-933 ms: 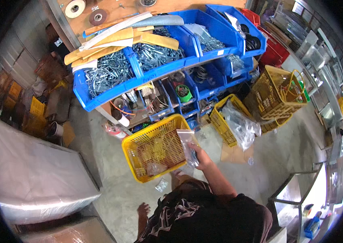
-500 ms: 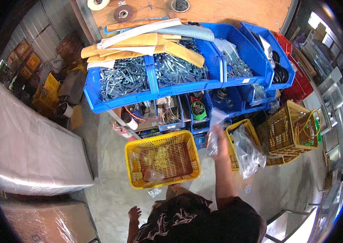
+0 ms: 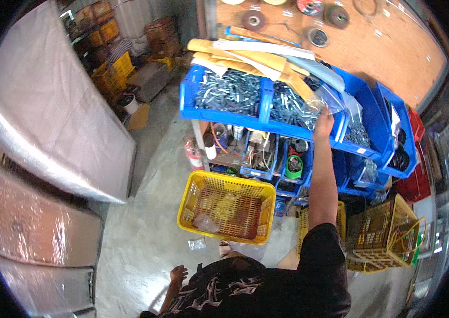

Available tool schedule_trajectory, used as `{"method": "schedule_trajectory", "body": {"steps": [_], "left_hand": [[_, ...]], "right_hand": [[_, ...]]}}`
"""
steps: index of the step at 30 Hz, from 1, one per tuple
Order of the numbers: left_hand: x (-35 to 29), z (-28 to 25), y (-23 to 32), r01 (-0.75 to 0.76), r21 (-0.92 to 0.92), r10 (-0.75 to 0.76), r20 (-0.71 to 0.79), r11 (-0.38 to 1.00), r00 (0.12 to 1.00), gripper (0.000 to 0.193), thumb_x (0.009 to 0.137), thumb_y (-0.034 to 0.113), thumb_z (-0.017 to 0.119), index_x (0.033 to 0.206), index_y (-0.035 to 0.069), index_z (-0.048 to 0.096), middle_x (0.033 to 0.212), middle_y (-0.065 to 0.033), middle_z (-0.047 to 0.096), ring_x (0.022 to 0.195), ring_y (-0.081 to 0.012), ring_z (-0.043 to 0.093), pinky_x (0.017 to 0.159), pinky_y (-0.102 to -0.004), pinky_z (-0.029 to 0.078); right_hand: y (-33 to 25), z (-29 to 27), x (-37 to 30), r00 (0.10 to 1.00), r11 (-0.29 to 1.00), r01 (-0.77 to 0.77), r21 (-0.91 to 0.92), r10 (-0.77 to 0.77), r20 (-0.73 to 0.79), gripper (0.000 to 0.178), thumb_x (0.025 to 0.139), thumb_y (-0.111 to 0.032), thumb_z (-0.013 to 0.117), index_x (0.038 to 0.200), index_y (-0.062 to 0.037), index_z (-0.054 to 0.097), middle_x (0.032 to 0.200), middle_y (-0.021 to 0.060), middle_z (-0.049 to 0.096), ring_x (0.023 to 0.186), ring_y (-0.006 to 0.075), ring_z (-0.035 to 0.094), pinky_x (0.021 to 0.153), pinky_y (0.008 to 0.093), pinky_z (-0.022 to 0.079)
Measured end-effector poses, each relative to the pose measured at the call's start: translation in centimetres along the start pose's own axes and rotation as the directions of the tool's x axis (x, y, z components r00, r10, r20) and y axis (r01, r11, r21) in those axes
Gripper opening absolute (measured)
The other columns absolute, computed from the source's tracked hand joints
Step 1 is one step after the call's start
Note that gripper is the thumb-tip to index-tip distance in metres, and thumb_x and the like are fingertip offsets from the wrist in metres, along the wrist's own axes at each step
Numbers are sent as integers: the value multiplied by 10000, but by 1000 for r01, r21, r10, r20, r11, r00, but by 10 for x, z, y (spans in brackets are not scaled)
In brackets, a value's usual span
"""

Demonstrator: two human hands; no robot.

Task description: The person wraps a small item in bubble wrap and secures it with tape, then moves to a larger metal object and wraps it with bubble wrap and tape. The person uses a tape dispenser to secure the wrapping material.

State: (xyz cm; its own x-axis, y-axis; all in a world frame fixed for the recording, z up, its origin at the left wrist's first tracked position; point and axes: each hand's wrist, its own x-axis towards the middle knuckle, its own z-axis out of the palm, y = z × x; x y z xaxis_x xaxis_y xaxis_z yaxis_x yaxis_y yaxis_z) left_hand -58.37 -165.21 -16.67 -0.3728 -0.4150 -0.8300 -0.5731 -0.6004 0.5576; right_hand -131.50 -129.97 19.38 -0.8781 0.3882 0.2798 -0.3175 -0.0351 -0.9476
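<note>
The row of blue bins [image 3: 294,127] sweeps from nine to four o'clock around the right hand [image 3: 324,125]; the yellow basket [image 3: 226,237] sits at eight; the clear plastic bag [image 3: 332,99] — pinched in that hand's fingers — lies toward one, its long axis too blurred to tell; the left hand [image 3: 179,274], far off past seven, hangs loose, holding nothing; metal pieces [image 3: 287,106] lie nearby at ten.

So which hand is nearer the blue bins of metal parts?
Right. The right hand is at the front edge of the blue bins; the left hand hangs low, well away from them.
</note>
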Motion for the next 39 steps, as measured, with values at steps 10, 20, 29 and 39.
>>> {"method": "schedule_trajectory", "body": {"steps": [10, 20, 29, 39], "left_hand": [[-72, -22, -141, 172, -377, -251, -170, 910, 953, 373, 994, 336, 577, 1261, 77, 564, 1043, -159, 705, 792, -278, 682, 554, -379, 519], [-109, -6, -171, 131, -270, -188, -197, 954, 962, 423, 977, 407, 571, 1297, 131, 551, 1180, -108, 681, 925, -261, 659, 688, -396, 523], [-131, 14, -263, -46, -219, -40, -375, 975, 926, 339, 972, 371, 617, 1142, 79, 627, 819, -136, 727, 736, -264, 692, 610, -442, 547], [-260, 273, -374, -88, -492, -421, -812, 866, 404, 376, 955, 358, 566, 1057, 43, 744, 931, -98, 760, 827, -210, 715, 783, -374, 559]], "right_hand": [[0, -17, 16, 928, 801, -367, 473, 287, 236, 436, 1087, -322, 431, 1273, 50, 561, 1173, 177, 687, 999, 306, 694, 841, 435, 573], [-12, -92, 8, 970, 730, 112, 674, 66, -233, 524, 1064, -414, 476, 1288, 54, 549, 1253, 154, 601, 1137, 251, 552, 1009, 408, 450], [78, -117, -180, 957, 971, 89, -222, -21, 291, 418, 1059, -351, 461, 1186, 15, 616, 1156, 141, 648, 1014, 252, 601, 942, 410, 496], [177, -138, -319, 214, 634, 755, -165, -1, 977, 381, 1039, -306, 508, 1190, 22, 628, 1108, 147, 664, 951, 246, 620, 895, 387, 515]]}}
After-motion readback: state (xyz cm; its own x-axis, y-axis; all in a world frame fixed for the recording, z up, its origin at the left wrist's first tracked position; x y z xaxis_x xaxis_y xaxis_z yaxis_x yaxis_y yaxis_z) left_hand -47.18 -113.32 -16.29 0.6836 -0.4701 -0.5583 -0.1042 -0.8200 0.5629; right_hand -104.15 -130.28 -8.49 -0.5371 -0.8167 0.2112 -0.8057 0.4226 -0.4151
